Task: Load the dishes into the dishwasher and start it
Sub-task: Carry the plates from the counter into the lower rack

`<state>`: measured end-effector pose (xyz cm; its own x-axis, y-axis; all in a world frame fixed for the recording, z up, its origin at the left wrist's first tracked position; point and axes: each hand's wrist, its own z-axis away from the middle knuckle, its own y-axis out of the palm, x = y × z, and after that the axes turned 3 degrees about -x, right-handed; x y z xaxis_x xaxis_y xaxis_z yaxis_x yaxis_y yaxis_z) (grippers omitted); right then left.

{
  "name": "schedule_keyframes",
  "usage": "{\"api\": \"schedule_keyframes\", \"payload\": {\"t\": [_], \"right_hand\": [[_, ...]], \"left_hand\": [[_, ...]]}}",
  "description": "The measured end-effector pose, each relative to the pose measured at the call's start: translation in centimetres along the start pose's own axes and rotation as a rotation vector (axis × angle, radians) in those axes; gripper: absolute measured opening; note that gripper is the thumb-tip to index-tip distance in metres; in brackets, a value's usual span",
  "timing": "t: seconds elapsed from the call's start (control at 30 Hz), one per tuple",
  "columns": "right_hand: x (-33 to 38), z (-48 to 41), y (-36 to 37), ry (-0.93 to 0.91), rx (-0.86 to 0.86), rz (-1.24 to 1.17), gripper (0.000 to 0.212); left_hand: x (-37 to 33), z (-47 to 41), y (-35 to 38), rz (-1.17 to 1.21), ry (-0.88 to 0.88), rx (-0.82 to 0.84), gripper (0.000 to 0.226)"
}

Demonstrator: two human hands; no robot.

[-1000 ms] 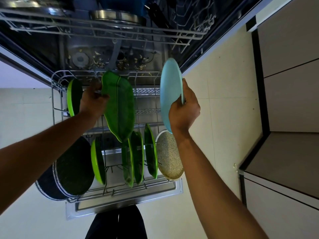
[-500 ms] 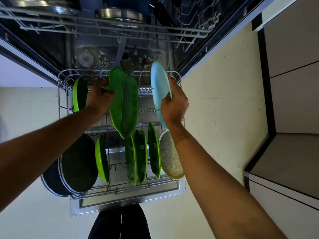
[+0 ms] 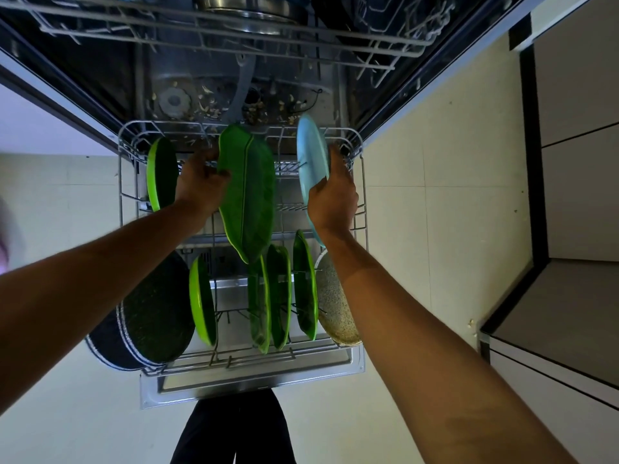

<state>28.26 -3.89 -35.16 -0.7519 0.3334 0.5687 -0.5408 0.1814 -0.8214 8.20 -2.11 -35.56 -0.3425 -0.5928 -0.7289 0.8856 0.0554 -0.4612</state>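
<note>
Nearest, at 6 o'clock: dark trouser legs, cut off by the bottom edge. Just beyond, the pulled-out lower rack over the open dishwasher door.

Front row of the rack, from 7 to 5 o'clock: dark speckled round plates overhanging the rack's left edge, a lime-rimmed plate on edge, three green leaf plates upright and close together, then a beige speckled plate leaning at the right rim. Free slots between the lime-rimmed plate and the leaf plates.

Mid rack: left hand, fingers wrapped on the left edge of a large green leaf platter, held upright, lower tip just above the front row; whether seated in the tines cannot be told. Right hand, fingers closed on the rim of a light blue plate, upright on edge at 1 o'clock near the rack's right wall, lower edge hidden behind the wrist. Bare tines between platter and blue plate.

Back left, at 10 o'clock: another lime-rimmed plate standing alone.

Farther, at 12 o'clock: tub floor strewn with small pale scraps, hard to identify. Above it the upper rack with a steel vessel, cut off by the top edge.

At 3 o'clock: pale floor tiles and cabinet fronts, clear of the rack.
</note>
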Motion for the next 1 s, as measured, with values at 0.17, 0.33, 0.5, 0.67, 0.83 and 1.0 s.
{"api": "schedule_keyframes", "payload": {"t": [0.17,0.33,0.5,0.67,0.83,1.0], "right_hand": [[-0.2,0.7,-1.0,0.076,0.041,-0.085,0.071],[-0.1,4.9,-2.6,-0.186,-0.226,-0.143,0.037],[1.1,9.4,-0.5,-0.116,0.065,-0.24,0.042],[0.5,8.5,0.9,0.319,0.544,-0.334,0.043],[1.6,8.6,0.4,0.037,0.51,-0.198,0.026],[2.2,7.7,-0.9,-0.175,0.154,0.001,0.009]], "left_hand": [[1.0,-0.2,-1.3,-0.025,-0.003,-0.026,0.036],[2.6,0.3,-3.0,0.012,-0.056,-0.032,0.035],[3.5,2.5,-4.9,0.15,-0.117,0.002,0.035],[5.3,5.2,-5.5,0.24,-0.164,0.052,0.032],[7.8,6.5,-5.8,0.288,-0.233,0.137,0.028],[8.7,6.7,-7.1,0.021,0.04,0.053,0.023]]}}
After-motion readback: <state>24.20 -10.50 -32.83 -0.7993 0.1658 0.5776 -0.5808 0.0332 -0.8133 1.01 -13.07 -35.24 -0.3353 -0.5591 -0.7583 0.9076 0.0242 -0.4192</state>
